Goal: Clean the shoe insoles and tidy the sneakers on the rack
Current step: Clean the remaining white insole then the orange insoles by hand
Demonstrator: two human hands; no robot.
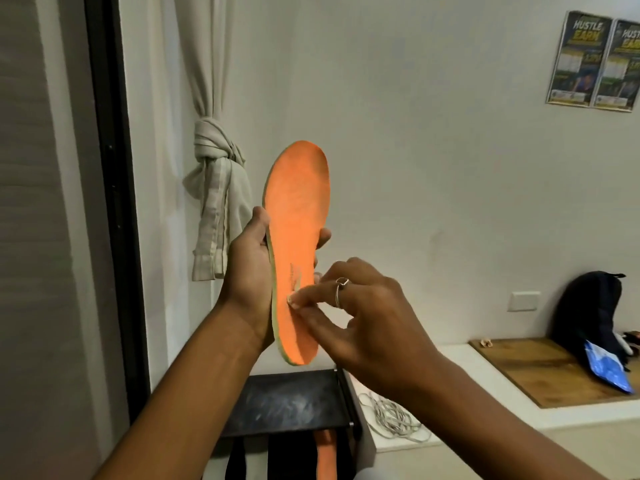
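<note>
While it is held upright at the centre of the view, toe at 12 o'clock and heel at 6, the long orange foam insole [298, 216] with a thin green edge faces the camera. At its 9 o'clock side the left hand [247, 268] grips it, thumb on 1 edge and fingers curled behind to the other. From 4 o'clock the right hand [367, 313], wearing 1 ring, reaches in with thumb and forefinger drawn narrow, pinching at the surface near the heel. Whether a speck sits between them is too small to tell.

Picking too hard would probably tear or dent the soft foam. A slackened left grip could drop the insole toward the black metal rack top [287, 400] at 6 o'clock.

Further out, a tangled white cord [391, 417] lies at 5 o'clock, and a knotted cream curtain [218, 188] hangs at 10 o'clock.
</note>
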